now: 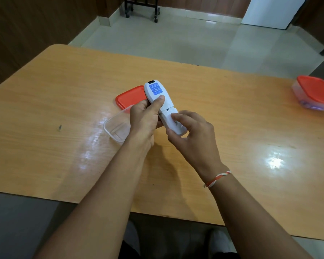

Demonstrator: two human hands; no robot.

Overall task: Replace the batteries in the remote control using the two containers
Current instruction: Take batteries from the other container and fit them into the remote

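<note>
The white remote control [163,107] is held above the middle of the tabletop [232,113], back side up, its far end pointing away from the person. The left hand [145,116] wraps around its middle, thumb laid along the back just below a blue label [155,89]; the label's white print is too small to read. The right hand [193,133] pinches the near end, fingertips on the battery cover [171,120], which sits slightly offset from the body with a dark gap at its upper edge. A red-and-white thread band [218,178] circles the right wrist.

Just behind the left hand lies a loose red lid [128,97], flat on the wood, and beside it an open clear container [116,128]. Well apart, at the far right edge, stands a second clear container with a red lid [314,92] on; dark shapes show through its wall, unclear what.

The tabletop is glossy orange-brown wood grain with bright light reflections. Beyond it, pale floor tiles, dark wall panels, and a black wheeled frame [141,8]
</note>
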